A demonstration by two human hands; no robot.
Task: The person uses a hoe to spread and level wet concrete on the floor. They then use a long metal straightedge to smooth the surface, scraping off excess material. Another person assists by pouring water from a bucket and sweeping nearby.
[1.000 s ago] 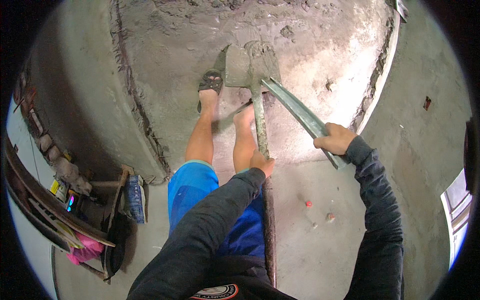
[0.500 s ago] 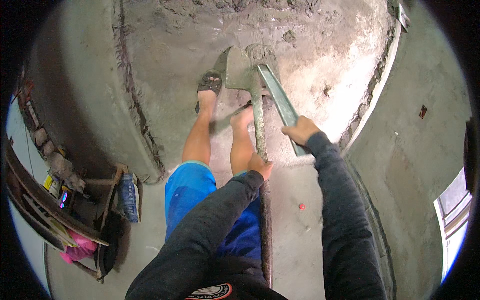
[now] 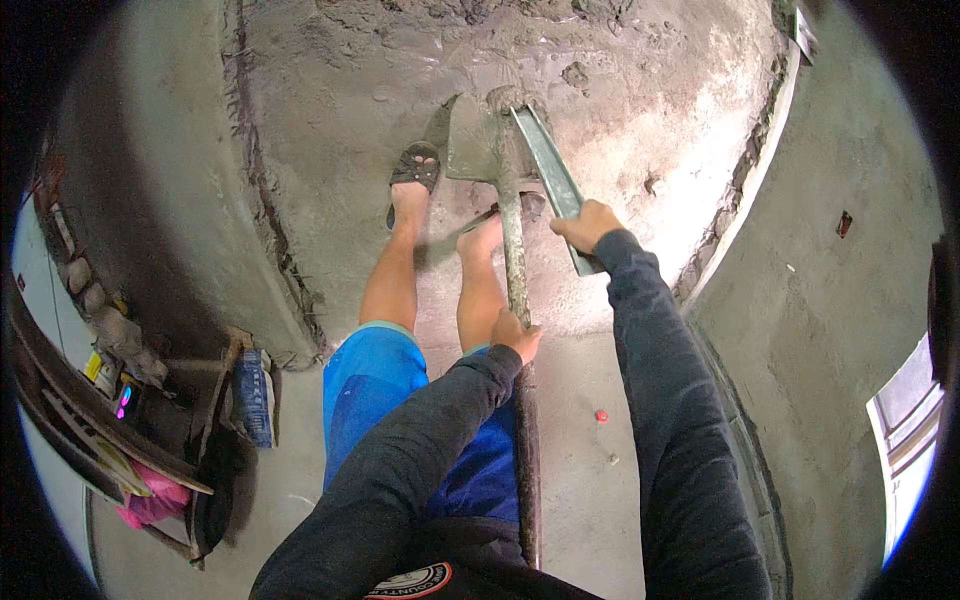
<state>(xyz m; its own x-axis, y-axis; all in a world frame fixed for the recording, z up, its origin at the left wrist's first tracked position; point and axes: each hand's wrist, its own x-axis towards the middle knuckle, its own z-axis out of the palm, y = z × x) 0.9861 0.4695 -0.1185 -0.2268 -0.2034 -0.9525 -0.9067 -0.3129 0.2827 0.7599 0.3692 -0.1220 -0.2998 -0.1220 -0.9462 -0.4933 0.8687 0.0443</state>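
Observation:
My left hand (image 3: 517, 335) is wrapped round the long handle of a shovel (image 3: 473, 142), whose mortar-smeared blade lies out past my feet. In my right hand (image 3: 592, 226) is a long, narrow metal channel (image 3: 548, 160), gripped near its closer end. Its far end touches or overlaps a small heap of wet mortar (image 3: 513, 98) by the right side of the blade. From this angle I cannot tell whether the heap sits on the blade or beside it.
My sandalled left foot (image 3: 414, 170) stands left of the blade. Rough wet mortar (image 3: 430, 15) covers the far floor. A ragged-edged wall (image 3: 195, 170) rises at left, above a wooden rack (image 3: 215, 400) with a blue bag (image 3: 255, 395). A small red object (image 3: 601, 416) lies on the floor.
The metal channel has moved away from me and slightly left, its far end now at the mortar heap. My right hand went with it. My left hand keeps its hold on the shovel.

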